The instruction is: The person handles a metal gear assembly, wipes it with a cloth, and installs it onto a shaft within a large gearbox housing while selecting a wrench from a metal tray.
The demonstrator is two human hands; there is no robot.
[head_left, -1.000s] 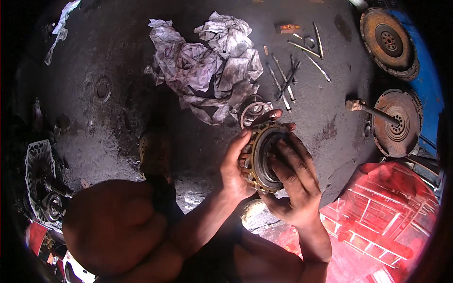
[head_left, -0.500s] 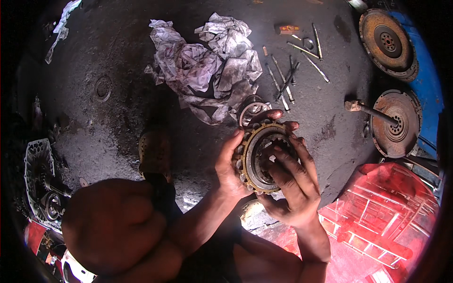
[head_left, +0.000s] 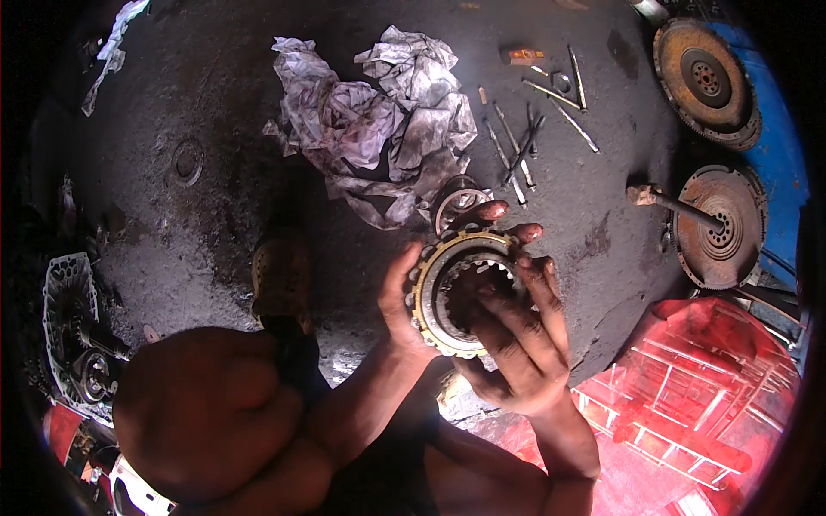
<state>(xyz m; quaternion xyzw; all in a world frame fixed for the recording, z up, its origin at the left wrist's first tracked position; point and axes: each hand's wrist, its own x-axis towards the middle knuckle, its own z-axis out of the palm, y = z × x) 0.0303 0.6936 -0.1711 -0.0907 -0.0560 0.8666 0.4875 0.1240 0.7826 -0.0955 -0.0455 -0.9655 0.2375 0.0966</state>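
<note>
A toothed brass-coloured gear ring [head_left: 430,297] with inner splines is held up in front of me, above a dark oily floor. My left hand [head_left: 397,301] grips its left rim, thumb along the edge. My right hand [head_left: 516,331] cups it from the right and below, with fingers reaching into its centre opening. A second metal ring [head_left: 456,202] lies on the floor just beyond my fingertips.
A crumpled stained rag [head_left: 379,120] lies ahead. Several metal rods and tools [head_left: 525,142] are scattered to its right. Two rusty flywheel discs [head_left: 705,82] [head_left: 718,228] sit at right, a red crate [head_left: 688,387] lower right, a gearbox housing [head_left: 73,327] at left. My knee [head_left: 206,413] and sandalled foot [head_left: 280,275] are below left.
The gear ring has been turned in my hands so its open face now looks more toward me, and my right fingers have shifted into its centre.
</note>
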